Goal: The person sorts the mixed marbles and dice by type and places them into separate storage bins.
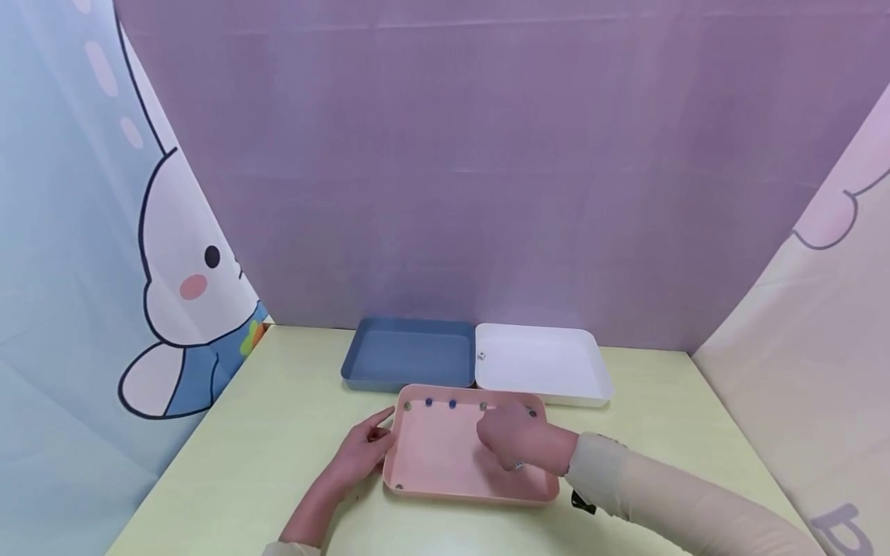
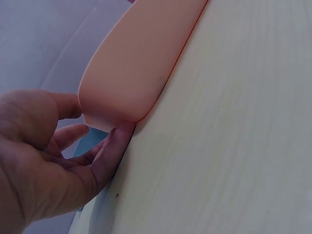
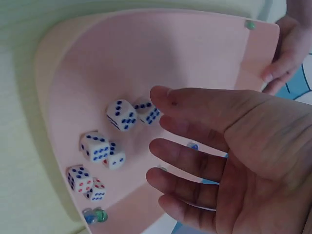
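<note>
A pink tray (image 1: 445,494) lies on the table, holding marbles and white dice. My left hand (image 1: 361,452) touches the outside of its left wall, fingers loosely bent; in the left wrist view fingertips meet the rim and lower edge. Over the tray's right half hovers my right hand (image 1: 514,436). In the right wrist view its fingers are slightly bent, with nothing visibly held. The thumb partly covers a die (image 3: 148,113) beside another die (image 3: 122,115). Several more dice (image 3: 95,146) lie toward the tray's wall, near a green marble (image 3: 101,215) and a blue marble (image 3: 89,216).
Behind the pink tray stand a blue tray (image 1: 413,351) and a white tray (image 1: 549,367), side by side. One small die (image 1: 481,355) sits at the white tray's left edge. A purple curtain (image 1: 452,193) hangs behind the pale table (image 1: 278,432), with printed cloths at both sides.
</note>
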A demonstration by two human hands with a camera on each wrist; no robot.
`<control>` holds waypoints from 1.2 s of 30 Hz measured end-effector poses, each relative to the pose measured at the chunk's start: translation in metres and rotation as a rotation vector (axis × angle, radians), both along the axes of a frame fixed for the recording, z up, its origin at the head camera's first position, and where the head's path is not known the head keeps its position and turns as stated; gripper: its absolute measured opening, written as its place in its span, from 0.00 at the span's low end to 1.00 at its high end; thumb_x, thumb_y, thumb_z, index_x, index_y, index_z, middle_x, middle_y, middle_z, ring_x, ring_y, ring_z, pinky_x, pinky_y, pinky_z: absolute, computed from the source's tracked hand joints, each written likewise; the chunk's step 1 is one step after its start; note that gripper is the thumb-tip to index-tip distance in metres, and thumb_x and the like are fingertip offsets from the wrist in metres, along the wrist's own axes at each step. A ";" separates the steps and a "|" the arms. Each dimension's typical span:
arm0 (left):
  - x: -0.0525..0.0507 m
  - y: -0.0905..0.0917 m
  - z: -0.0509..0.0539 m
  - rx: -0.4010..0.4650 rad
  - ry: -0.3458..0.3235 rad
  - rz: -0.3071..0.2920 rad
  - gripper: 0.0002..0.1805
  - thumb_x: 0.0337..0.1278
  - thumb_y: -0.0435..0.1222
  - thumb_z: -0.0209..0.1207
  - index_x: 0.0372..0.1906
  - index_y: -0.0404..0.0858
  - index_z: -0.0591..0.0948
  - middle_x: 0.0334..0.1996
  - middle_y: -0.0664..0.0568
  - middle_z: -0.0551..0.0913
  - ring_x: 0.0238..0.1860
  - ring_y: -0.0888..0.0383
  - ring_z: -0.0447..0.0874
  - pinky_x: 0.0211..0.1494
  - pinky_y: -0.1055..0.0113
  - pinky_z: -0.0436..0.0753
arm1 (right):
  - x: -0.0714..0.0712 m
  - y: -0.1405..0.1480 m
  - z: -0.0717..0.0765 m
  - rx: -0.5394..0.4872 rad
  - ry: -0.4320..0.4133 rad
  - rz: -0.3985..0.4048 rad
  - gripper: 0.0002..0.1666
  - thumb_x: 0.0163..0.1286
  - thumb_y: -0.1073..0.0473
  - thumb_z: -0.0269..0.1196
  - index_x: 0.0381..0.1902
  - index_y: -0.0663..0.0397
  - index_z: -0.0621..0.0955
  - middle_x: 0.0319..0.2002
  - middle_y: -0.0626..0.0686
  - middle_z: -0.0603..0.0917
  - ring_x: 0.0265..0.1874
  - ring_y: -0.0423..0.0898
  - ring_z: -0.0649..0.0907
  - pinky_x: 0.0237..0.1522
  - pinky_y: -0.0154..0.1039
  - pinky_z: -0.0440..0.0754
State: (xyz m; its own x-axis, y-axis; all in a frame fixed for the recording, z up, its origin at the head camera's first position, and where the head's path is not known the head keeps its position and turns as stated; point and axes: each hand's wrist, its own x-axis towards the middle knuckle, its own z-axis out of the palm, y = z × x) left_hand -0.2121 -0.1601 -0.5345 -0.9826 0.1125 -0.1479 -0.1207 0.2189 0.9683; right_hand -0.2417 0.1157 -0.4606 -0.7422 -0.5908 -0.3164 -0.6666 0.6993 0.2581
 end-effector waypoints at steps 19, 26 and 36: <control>0.002 0.001 0.000 0.003 -0.007 -0.001 0.29 0.70 0.35 0.54 0.73 0.39 0.64 0.42 0.41 0.75 0.35 0.52 0.76 0.30 0.60 0.83 | 0.005 -0.006 -0.010 0.113 0.129 0.015 0.13 0.61 0.55 0.64 0.20 0.43 0.73 0.18 0.44 0.69 0.14 0.40 0.64 0.14 0.36 0.62; 0.002 0.001 0.004 0.011 -0.001 -0.012 0.29 0.71 0.34 0.53 0.73 0.36 0.63 0.43 0.39 0.75 0.37 0.51 0.77 0.32 0.57 0.84 | -0.015 0.005 0.008 -0.155 -0.014 -0.045 0.18 0.54 0.58 0.68 0.13 0.42 0.71 0.15 0.41 0.68 0.16 0.41 0.65 0.14 0.38 0.65; 0.000 -0.001 0.001 0.019 0.003 -0.020 0.29 0.71 0.35 0.54 0.73 0.36 0.63 0.43 0.40 0.75 0.37 0.51 0.77 0.31 0.58 0.83 | -0.036 0.022 0.036 -0.435 -0.088 -0.044 0.08 0.53 0.53 0.72 0.22 0.38 0.81 0.25 0.37 0.79 0.23 0.39 0.74 0.24 0.38 0.74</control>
